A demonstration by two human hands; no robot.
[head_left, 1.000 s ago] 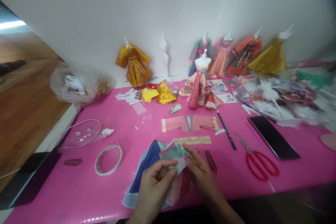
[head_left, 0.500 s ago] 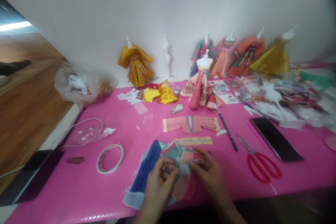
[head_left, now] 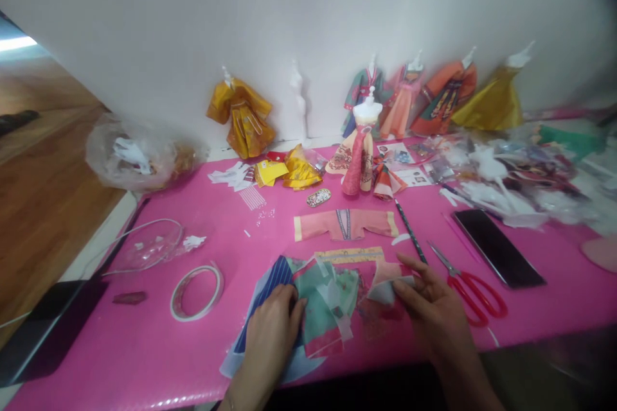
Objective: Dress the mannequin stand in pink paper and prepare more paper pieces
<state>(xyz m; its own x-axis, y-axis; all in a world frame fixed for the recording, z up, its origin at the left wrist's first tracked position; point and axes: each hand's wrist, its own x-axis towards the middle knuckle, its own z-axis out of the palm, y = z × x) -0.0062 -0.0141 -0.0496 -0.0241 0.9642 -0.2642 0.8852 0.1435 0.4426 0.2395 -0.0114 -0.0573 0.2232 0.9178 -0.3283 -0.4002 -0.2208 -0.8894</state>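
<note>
My right hand (head_left: 434, 311) pinches a small pink fabric piece (head_left: 384, 271) with a pale underside, held between thumb and fingers over the mat. The fingers of my left hand (head_left: 272, 331) curl closed at the left edge of a green doll-garment piece (head_left: 318, 292) with a dark pink border; whitish translucent strips lie on it. Beneath that hand spreads a dark blue striped skirt piece (head_left: 263, 298) with a pale hem. Sheer reddish scraps (head_left: 376, 321) lie between the hands. Just beyond are a patterned yellow strip (head_left: 349, 255) and a flat pink doll jacket (head_left: 321, 225).
Scissors with red handles (head_left: 477, 295), a phone (head_left: 499, 247) and a dark pencil (head_left: 409, 231) lie right. A tape roll (head_left: 173, 295) is left. Dressed doll forms, including one in a red dress (head_left: 357, 164), stand at the back beside plastic packets (head_left: 511, 173).
My hands have moved apart: the right went right with the pink piece, the left shifted left. The green piece now shows more fully between them. The whole view has shifted slightly.
</note>
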